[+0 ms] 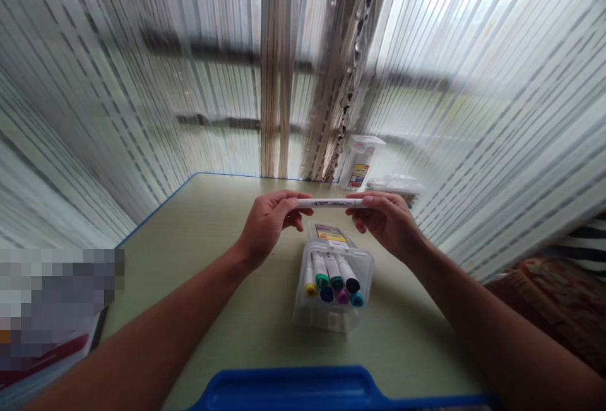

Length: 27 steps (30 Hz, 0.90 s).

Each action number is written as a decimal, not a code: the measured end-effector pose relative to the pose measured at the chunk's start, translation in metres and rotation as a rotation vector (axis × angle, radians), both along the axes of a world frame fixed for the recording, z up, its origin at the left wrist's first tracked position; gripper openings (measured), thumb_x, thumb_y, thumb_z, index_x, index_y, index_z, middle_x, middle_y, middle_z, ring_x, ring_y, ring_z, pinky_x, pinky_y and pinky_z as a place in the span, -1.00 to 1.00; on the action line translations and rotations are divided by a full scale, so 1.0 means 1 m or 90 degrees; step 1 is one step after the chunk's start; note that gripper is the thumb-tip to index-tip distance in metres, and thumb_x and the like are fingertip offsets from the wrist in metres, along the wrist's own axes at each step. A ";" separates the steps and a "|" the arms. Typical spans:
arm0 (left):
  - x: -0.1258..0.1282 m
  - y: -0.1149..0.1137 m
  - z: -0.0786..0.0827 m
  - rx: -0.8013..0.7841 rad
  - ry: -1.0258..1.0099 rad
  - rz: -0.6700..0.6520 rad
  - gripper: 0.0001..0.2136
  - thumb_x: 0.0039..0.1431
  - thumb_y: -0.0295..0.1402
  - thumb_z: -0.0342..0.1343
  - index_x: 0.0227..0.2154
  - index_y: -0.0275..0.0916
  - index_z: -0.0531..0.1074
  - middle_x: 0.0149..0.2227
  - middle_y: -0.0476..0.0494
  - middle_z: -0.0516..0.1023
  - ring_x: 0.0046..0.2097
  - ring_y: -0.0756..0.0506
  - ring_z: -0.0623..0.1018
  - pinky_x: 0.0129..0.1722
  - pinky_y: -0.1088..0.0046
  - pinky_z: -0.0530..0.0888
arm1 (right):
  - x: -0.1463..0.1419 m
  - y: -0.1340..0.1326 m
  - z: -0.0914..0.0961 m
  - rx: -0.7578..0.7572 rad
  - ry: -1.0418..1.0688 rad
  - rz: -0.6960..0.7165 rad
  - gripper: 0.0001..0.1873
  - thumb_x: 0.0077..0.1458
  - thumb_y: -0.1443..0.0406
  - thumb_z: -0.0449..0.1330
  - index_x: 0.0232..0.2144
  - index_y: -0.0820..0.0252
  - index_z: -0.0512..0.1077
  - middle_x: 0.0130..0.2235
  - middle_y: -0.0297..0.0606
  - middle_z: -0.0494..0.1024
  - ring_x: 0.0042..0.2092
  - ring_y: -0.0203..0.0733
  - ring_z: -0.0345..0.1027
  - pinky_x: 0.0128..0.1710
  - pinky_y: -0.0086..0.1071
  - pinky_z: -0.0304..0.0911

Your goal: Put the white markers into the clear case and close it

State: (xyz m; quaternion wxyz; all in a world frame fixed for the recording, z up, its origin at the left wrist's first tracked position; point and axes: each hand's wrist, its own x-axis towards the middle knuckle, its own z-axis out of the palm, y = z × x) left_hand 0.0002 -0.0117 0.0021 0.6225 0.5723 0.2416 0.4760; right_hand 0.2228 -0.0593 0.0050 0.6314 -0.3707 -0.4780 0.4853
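Note:
A white marker (329, 203) with dark print on its barrel is held level in the air. Its left end is pinched in my left hand (272, 221), and its right end in my right hand (391, 218). Just below and between the hands, a clear plastic case (300, 300) lies on the table. Inside it are several white markers (334, 269) whose ends show yellow, green, blue, purple, black and turquoise. A label (330, 232) with yellow on it is on the far part of the case. The ends of the held marker are partly hidden by my fingers.
The pale green table (203, 310) has a blue rim with a raised blue tray edge (293, 389) in front. At the back right stand another clear case (360, 161) and a clear pack (398, 185). Striped string curtains (227, 83) hang behind. Patterned fabric lies at right.

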 end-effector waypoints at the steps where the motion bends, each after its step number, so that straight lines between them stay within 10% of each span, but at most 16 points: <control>1: 0.000 0.000 0.000 -0.006 -0.009 -0.004 -0.73 0.12 -0.39 0.09 -0.19 -0.48 0.53 -0.39 -0.23 0.60 -0.48 0.02 0.46 -0.43 0.47 0.44 | 0.000 0.000 0.000 0.000 0.002 0.002 -0.80 -0.04 0.32 0.31 -0.34 0.33 0.65 -0.48 -0.08 0.63 -0.58 -0.28 0.41 -0.63 -0.47 0.25; 27: 0.000 0.001 -0.001 0.074 0.075 0.024 -0.78 0.03 -0.31 0.32 -0.31 -0.35 0.52 -0.48 -0.04 0.52 -0.52 0.06 0.45 -0.49 0.54 0.39 | -0.005 -0.002 0.000 -0.011 -0.051 0.005 -0.81 -0.13 0.27 0.46 -0.42 0.25 0.61 -0.53 -0.23 0.58 -0.57 -0.33 0.37 -0.62 -0.47 0.24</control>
